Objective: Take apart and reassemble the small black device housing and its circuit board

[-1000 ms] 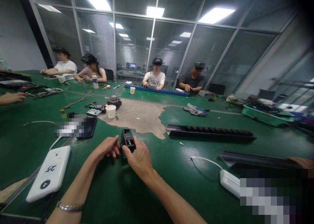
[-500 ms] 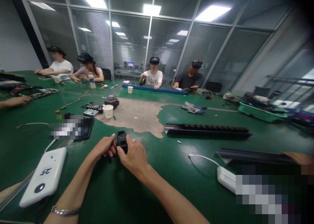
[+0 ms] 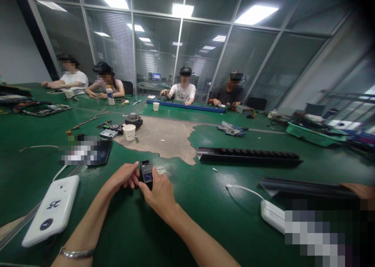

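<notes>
A small black plastic block (image 3: 146, 169) with square openings and a bluish patch on its upper face stands between my hands, low over the green table. My right hand (image 3: 159, 189) grips it from the right, thumb at the near side and fingers along the far right side. On the other side, the curled fingers of my left hand (image 3: 127, 176) press against the block's left edge. The underside of the block is hidden.
Left lie a white power bank (image 3: 52, 210) and a dark tablet (image 3: 102, 153). A paper cup (image 3: 129, 132) stands beyond my hands. Black channel strips (image 3: 249, 156), grey gloves (image 3: 231, 129) and a white cable (image 3: 246, 187) lie right. Several people sit across the table.
The block has tipped slightly, so its bluish patch now shows. My right fingers have shifted a little. At the far left, another person's hand has left the view.
</notes>
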A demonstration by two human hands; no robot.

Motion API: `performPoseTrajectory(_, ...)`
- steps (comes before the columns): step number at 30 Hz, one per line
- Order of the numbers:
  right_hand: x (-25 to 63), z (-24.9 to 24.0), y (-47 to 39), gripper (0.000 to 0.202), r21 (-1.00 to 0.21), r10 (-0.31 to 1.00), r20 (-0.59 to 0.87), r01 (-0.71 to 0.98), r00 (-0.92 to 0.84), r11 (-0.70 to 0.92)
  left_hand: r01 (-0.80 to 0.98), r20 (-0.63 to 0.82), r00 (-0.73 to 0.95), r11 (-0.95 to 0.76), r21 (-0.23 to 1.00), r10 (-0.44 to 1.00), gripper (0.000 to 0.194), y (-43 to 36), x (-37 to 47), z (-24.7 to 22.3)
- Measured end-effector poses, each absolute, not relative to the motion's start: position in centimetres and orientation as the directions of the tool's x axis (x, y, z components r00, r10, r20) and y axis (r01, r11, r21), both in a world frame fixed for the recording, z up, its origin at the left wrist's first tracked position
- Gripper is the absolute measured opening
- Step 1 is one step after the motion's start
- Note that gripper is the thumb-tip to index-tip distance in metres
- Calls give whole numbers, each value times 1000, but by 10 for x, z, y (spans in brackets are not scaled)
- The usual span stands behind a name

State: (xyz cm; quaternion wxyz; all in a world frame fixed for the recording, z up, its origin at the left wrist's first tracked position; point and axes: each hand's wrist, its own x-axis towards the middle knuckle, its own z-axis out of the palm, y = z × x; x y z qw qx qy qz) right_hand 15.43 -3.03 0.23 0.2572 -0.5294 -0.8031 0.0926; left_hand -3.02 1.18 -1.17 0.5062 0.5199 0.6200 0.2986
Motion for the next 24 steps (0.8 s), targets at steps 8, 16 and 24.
performPoseTrajectory(8,151,-6,-33,61,-423,925,307,838,-224,344,359,-349,61,305,882,935,59,16,-31,-17)
performPoseTrajectory(16,153,10,-30,46,-565,925,341,750,-167,344,339,-318,82,273,900,945,62,14,-34,-18)
performPoseTrajectory(24,185,27,-21,46,-561,917,382,759,-118,331,343,-335,97,284,895,937,60,12,-32,-12)
